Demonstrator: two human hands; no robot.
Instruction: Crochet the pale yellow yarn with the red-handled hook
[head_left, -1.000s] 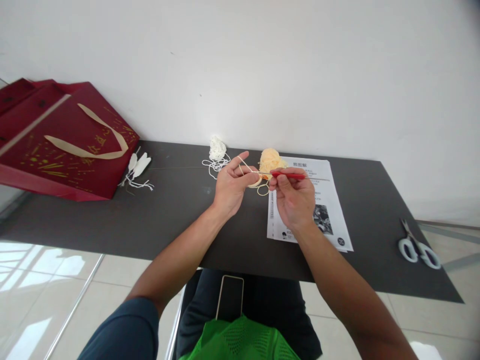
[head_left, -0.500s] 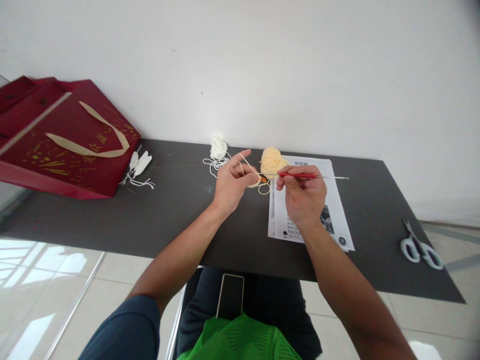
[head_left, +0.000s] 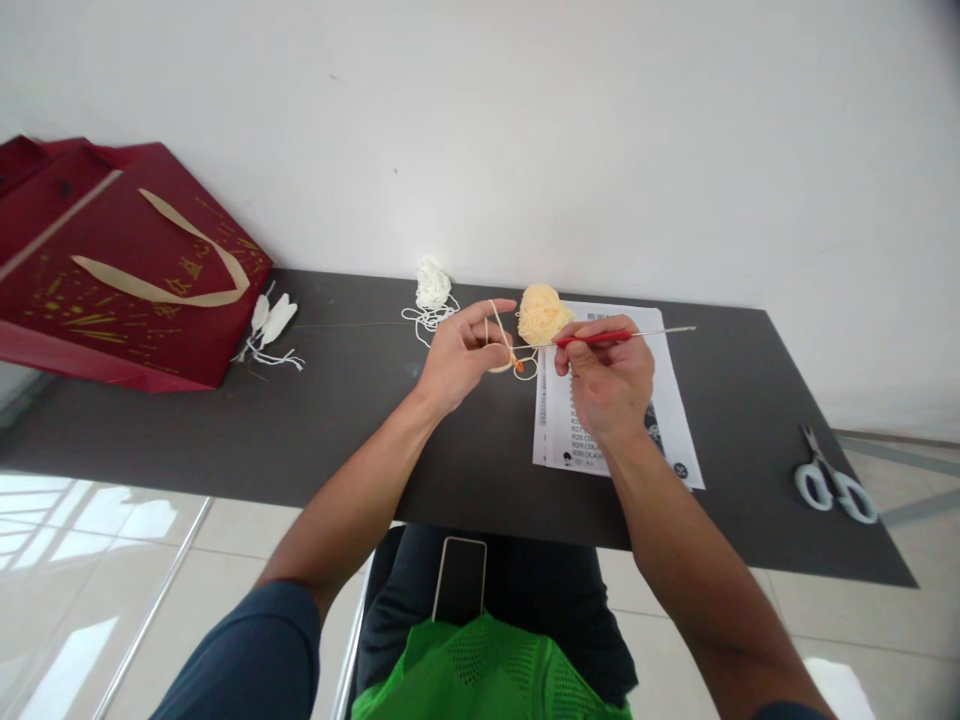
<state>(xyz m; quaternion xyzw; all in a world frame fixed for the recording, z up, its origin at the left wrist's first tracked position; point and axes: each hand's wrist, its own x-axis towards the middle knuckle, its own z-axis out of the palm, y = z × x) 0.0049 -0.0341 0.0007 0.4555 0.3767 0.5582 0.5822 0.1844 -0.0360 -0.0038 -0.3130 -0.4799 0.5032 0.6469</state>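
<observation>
My right hand [head_left: 611, 375] grips a crochet hook by its red handle [head_left: 592, 338]; a metal end sticks out past each side of the hand. The left end reaches to my left hand [head_left: 469, 355], which pinches a small piece of cream crochet work [head_left: 499, 364]. A strand of yarn runs over my raised left index finger. Beside the piece hangs a small orange item [head_left: 518, 366], perhaps a stitch marker. Just behind the hands sits a pale yellow ball of yarn [head_left: 541, 314], and a loose yarn loop [head_left: 526, 369] lies between the hands.
Printed sheets [head_left: 559, 430] lie under my right hand. White yarn [head_left: 433, 285] stands near the wall. To the left are a red gift bag [head_left: 150, 280] and white crocheted pieces [head_left: 277, 320]. Scissors [head_left: 832, 480] lie far right. A phone [head_left: 460, 578] rests on my lap.
My left index finger has bent over to the right with the yarn on it. The hook has tilted, its right end now higher. The view has shifted slightly.
</observation>
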